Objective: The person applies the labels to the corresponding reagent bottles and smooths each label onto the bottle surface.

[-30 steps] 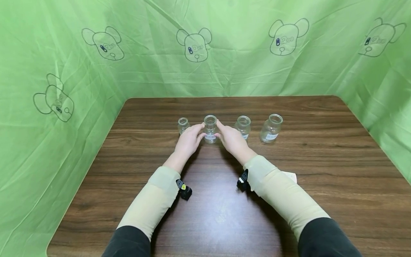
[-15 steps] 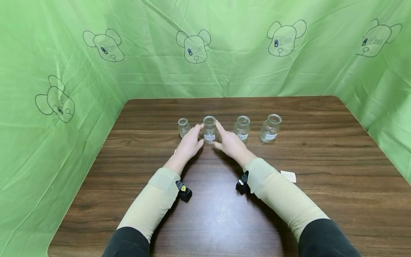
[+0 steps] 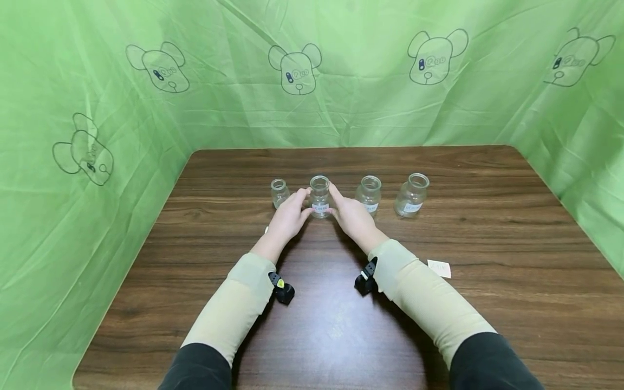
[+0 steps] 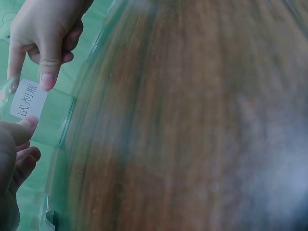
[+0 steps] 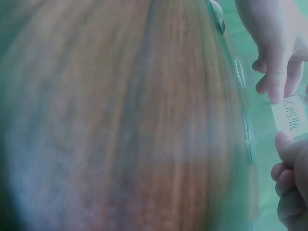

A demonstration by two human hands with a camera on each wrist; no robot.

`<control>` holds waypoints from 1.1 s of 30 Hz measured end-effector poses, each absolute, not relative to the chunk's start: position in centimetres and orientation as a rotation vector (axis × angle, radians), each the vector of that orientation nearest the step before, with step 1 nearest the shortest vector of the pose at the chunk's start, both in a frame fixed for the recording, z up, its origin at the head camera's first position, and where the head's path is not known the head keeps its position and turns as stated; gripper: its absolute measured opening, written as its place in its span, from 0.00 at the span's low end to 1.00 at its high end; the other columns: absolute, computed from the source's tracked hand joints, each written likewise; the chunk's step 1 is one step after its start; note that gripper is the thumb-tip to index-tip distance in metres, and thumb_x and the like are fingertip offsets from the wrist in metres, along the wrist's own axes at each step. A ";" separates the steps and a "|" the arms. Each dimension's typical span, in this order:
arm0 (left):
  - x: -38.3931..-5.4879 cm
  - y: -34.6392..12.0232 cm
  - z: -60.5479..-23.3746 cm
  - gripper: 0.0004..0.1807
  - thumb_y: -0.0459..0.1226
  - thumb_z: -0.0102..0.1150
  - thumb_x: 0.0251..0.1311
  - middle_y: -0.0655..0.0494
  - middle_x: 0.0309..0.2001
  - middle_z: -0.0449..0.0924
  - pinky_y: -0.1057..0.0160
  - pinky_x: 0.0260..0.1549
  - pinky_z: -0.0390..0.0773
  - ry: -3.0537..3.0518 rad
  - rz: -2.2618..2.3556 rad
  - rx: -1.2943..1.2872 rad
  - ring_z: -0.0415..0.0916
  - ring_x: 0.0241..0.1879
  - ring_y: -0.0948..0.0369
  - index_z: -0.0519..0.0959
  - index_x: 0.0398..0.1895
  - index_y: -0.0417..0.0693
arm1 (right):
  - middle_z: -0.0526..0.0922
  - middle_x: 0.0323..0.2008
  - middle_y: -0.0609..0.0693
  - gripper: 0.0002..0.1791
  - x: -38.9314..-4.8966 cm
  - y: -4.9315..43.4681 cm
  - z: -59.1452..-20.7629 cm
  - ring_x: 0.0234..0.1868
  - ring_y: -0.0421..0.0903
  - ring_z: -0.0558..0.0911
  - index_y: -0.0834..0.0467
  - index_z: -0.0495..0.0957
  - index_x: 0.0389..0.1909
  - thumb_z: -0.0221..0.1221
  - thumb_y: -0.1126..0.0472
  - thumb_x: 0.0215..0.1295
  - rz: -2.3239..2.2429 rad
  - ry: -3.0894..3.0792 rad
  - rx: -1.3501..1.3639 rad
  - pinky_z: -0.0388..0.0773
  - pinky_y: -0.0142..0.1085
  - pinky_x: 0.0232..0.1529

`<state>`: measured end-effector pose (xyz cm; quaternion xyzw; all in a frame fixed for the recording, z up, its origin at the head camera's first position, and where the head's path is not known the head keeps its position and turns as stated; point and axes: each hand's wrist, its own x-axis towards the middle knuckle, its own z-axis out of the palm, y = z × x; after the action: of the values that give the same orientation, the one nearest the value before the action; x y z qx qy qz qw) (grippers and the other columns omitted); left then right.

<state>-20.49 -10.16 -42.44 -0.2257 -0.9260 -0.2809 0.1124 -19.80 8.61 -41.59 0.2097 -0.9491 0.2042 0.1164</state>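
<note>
Thumb of right hand [image 3: 356, 218], lower half second ago, now sits on right edge of label [image 3: 320, 208]; thumb of left hand [image 3: 288, 213] on opposite edge. Label seemingly being pressed flat. Both hands grasp jar [image 3: 319, 196] between thumbs and forefingers. Jar stands on table [image 3: 492, 227], second from left of four; mouth up, long axis vertical, label facing near side.

There are 4 jars [image 3: 319, 196], 2 hands [image 3: 287, 216], 1 table [image 3: 492, 216]

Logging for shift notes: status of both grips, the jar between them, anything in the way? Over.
Left grip, right grip on held jar, thumbs at label. Jar upright. Small jar close left, larger jar close right.
</note>
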 end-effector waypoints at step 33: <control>-19.5 -10.7 -41.7 0.31 0.44 0.59 0.61 0.46 0.50 0.78 0.55 0.41 0.77 -2.768 -1.021 -0.534 0.78 0.41 0.54 0.58 0.64 0.49 | 0.74 0.14 0.50 0.42 -18.8 10.0 -41.8 0.15 0.46 0.74 0.56 0.49 0.72 0.60 0.54 0.63 0.772 -2.885 0.595 0.72 0.41 0.21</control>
<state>-19.47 -10.67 -41.75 -0.1775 -0.9209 -0.3396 0.0718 -18.82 10.05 -41.79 0.1951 -0.9463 0.2533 0.0480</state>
